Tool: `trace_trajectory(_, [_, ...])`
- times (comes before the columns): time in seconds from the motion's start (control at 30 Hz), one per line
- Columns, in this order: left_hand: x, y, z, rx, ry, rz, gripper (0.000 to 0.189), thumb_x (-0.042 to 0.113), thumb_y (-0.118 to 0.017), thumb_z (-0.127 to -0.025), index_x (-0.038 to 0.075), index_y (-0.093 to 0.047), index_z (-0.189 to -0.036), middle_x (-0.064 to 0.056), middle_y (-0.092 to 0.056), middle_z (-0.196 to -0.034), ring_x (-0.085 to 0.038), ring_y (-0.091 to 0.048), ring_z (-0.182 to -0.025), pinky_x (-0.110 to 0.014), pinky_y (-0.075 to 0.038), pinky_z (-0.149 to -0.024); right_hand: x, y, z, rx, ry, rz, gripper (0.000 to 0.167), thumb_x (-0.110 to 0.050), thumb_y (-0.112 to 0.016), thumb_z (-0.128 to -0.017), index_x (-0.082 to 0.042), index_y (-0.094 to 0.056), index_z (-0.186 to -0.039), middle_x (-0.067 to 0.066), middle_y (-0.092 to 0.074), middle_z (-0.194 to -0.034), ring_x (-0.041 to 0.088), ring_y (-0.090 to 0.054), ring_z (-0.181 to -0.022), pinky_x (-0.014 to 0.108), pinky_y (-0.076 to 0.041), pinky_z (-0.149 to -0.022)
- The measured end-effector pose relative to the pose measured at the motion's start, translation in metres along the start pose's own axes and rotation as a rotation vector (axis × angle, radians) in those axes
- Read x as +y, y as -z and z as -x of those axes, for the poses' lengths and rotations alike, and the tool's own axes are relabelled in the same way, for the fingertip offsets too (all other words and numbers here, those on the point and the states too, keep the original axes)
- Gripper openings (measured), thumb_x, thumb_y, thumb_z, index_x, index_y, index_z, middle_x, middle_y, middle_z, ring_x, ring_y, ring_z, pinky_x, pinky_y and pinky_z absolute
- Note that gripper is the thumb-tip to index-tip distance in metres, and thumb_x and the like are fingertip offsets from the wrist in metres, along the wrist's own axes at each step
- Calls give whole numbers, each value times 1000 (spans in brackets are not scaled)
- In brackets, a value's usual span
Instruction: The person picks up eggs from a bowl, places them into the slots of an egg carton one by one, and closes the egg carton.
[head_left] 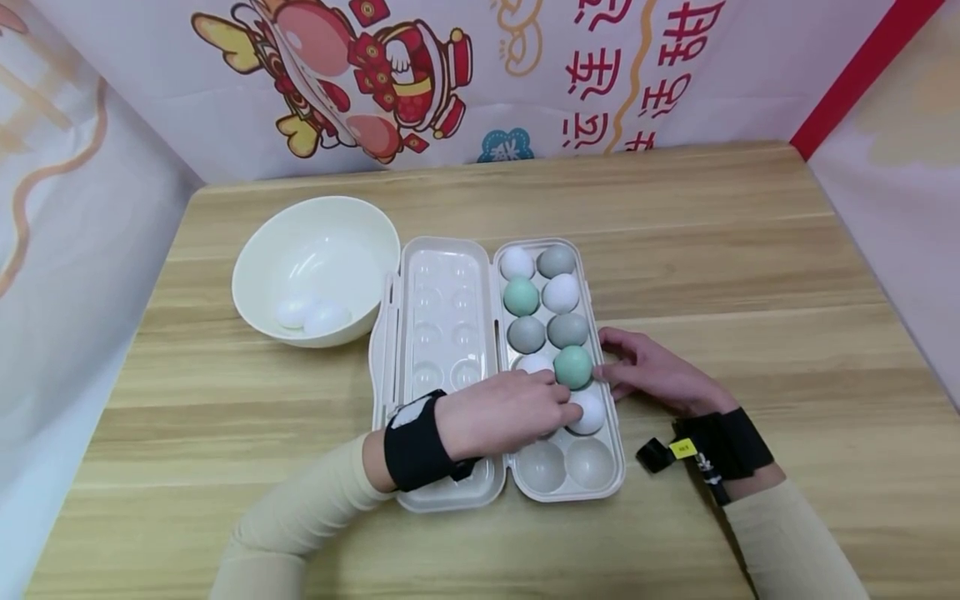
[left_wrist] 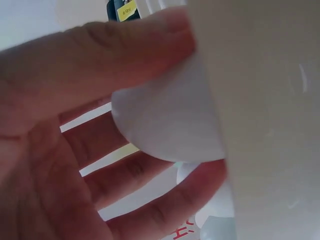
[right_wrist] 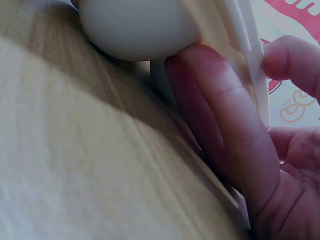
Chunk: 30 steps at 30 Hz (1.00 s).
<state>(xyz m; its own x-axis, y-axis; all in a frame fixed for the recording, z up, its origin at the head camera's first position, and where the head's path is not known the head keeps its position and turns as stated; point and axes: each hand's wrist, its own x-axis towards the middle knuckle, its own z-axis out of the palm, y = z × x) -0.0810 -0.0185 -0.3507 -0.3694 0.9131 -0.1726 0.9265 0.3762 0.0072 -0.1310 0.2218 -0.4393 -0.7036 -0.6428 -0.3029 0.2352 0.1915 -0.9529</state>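
My left hand (head_left: pixel 510 412) reaches over the egg carton (head_left: pixel 621 471), its thumb and fingers curled round a white egg (left_wrist: pixel 165 120). In the head view that egg is hidden under the hand. Fingertips overlap another white egg (head_left: pixel 588 414) in the right column. At the carton's right side my right hand (head_left: pixel 663 375) grips the edge, with fingers (right_wrist: pixel 235 110) against the outside of the cups below the rim. White, grey and green eggs (head_left: pixel 573 367) fill the upper rows. The two front cups (head_left: pixel 542 467) hold no eggs.
The carton's open lid (head_left: pixel 450 496) lies flat on the left. A cream bowl (head_left: pixel 345 242) with two white eggs (head_left: pixel 326 317) stands on the wooden table (head_left: pixel 735 250) beside the lid. A printed cloth (head_left: pixel 525 50) hangs along the back edge.
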Motion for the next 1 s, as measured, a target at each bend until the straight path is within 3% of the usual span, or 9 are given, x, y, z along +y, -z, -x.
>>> trace_trajectory(0.27, [-1,3,1,-18,13,10,18,8,-63,-88,19,-66,-102,3,-60,-92,-18,-55,-89,-25,-46,-68,-1,1,-1,4,10,-6,45,-8,-58,-95,6,-41,-134,23,-50,-124,26,-61,-97,39,-55,-73])
trace_trajectory(0.63, [0,7,3,-41,55,54,20,6,-63,-88,17,-61,-105,2,-60,-92,-19,-58,-84,-29,-48,-62,0,-2,-2,17,-3,-19,45,-7,-57,-94,8,-41,-133,23,-52,-122,25,-63,-95,38,-56,-71])
trace_trajectory(1.0, [-4,20,12,22,64,95,21,17,-67,-88,14,-60,-108,3,-60,-91,-19,-58,-83,-29,-47,-67,-1,-1,-1,14,-11,2,45,-7,-57,-95,7,-41,-134,22,-51,-122,24,-61,-96,36,-55,-71])
